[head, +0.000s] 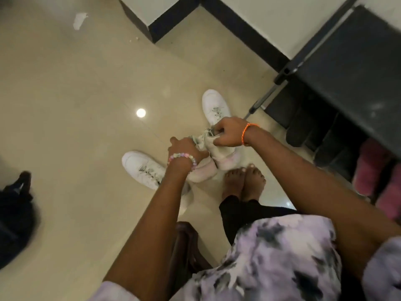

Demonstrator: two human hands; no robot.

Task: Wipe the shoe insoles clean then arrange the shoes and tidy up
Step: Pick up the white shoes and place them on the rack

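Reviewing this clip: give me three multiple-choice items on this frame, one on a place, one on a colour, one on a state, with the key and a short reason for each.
1. Where does the black shoe rack stand?
A. Against the wall at the person's right
B. In the middle of the floor
C. At the person's left

2. What colour is the woven band on the right wrist?
A. Blue
B. Orange
C. Black

3. What is the state of the pale high-top shoe with the pinkish sole?
A. Shelved on the rack
B. Lying untouched on the floor
C. Held in both hands

Key:
1 A, the rack fills the frame's upper right beside the white wall.
2 B, the band shows bright orange.
3 C, the left hand and right hand both grip it, while two white low sneakers lie on the beige tiles.
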